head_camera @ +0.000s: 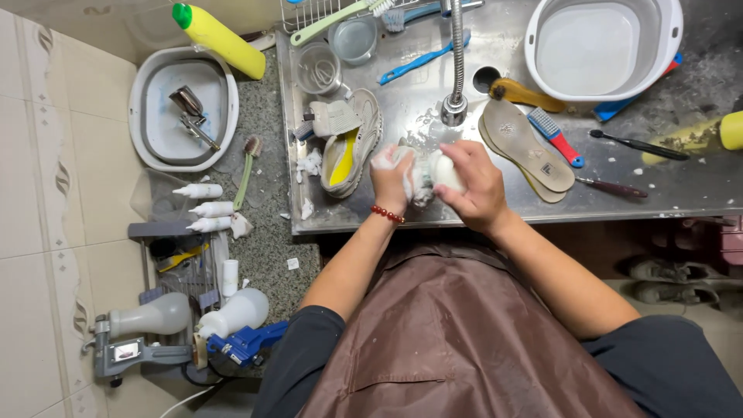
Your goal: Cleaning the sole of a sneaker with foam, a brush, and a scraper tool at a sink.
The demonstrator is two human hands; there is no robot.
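Note:
My left hand point(389, 180) and my right hand point(470, 186) are both closed around a foam-covered shoe point(422, 176) over the steel sink counter point(433, 116). Suds hide most of the shoe. A red bead bracelet point(386, 214) circles my left wrist. A second pale shoe with a yellow lining point(350, 143) lies just left of my hands. Two insoles point(526, 147) lie to the right, beside a blue and red brush point(554, 135). The tap point(455, 70) stands just behind my hands.
A white basin point(604, 46) sits at the back right. A yellow bottle point(220, 39) lies over a round basin point(183, 108) at left. Small white bottles point(205, 207), brushes, a wire rack point(182, 271) and a brown apron point(457, 340) are nearby.

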